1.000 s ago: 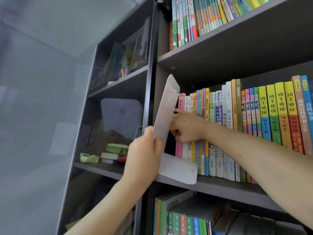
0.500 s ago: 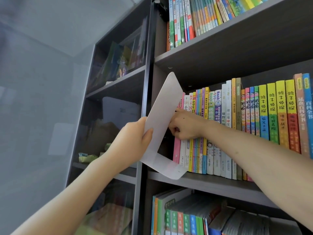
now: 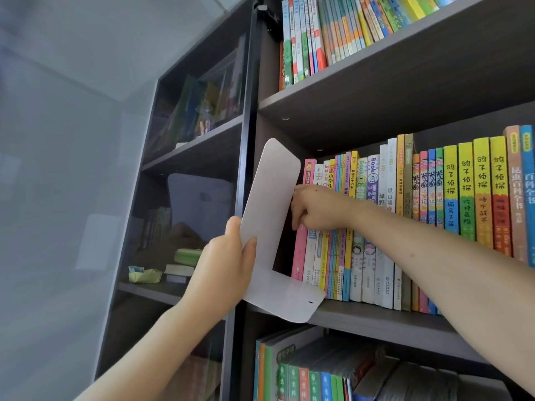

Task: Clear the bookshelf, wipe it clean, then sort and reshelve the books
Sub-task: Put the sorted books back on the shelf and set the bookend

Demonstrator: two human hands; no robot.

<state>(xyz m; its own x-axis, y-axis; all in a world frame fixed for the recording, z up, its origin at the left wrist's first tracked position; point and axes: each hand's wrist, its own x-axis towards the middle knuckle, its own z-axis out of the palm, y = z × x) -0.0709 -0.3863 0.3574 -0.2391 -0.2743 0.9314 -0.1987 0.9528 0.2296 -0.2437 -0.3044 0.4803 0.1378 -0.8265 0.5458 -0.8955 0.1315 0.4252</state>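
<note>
fingers [image 3: 249, 248] and thumb of the left hand [image 3: 223, 273] pinch the upright plate of the one white l-shaped bookend [image 3: 273, 195], low down near its bend. its long axis runs upward, with the top leaning a little to the right. the shorter foot points right toward the books, its rounded end overlapping the front edge of the middle shelf [image 3: 382, 319]; whether it rests there i cannot tell. the right hand [image 3: 317, 209] reaches in from the right, fingers curled round the left end of the middle row [image 3: 388, 250] and hooked past the pink book [image 3: 299, 256] standing first. four matching yellow spines [image 3: 466, 198] stand upright further right. three rows show in all, counting the upper row [image 3: 315, 36] and the lower row [image 3: 304, 380].
</note>
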